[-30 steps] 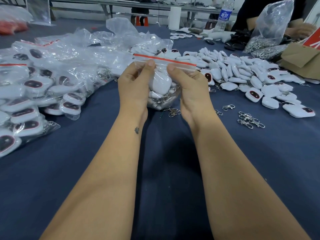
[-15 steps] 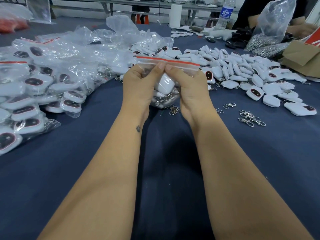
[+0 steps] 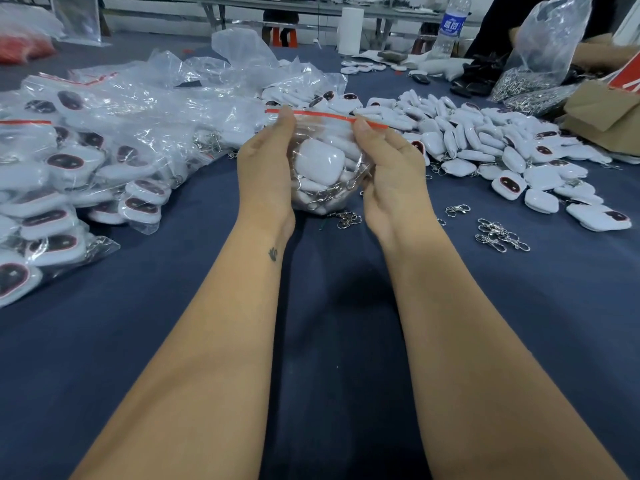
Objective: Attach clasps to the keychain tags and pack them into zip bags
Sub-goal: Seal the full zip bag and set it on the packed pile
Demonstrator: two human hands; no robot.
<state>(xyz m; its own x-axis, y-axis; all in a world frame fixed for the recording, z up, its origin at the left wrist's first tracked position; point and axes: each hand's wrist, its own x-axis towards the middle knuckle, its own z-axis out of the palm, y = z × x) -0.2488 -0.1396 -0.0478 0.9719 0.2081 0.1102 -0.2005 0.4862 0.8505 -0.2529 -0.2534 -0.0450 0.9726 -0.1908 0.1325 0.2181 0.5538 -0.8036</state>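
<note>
Dark blue table (image 3: 519, 323) bears loose tags (image 3: 485, 147); filled bags (image 3: 86, 161); clasps (image 3: 502, 233).

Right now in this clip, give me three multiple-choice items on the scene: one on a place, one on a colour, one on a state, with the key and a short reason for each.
1. Where do the loose metal clasps lie?
A. on the table to the right of the hands
B. inside a cardboard box
C. on the packed bags at the left

2. What colour is the seal strip of the held zip bag?
A. blue
B. red
C. green

3. How is that bag held?
A. it lies flat, untouched
B. one hand alone dangles it
C. the left hand and the right hand both pinch it at the strip

Key: 1 A, the clasps sit on the blue cloth right of the right hand. 2 B, the strip along the top reads red. 3 C, fingertips of both hands meet the strip, one near each end.
</note>
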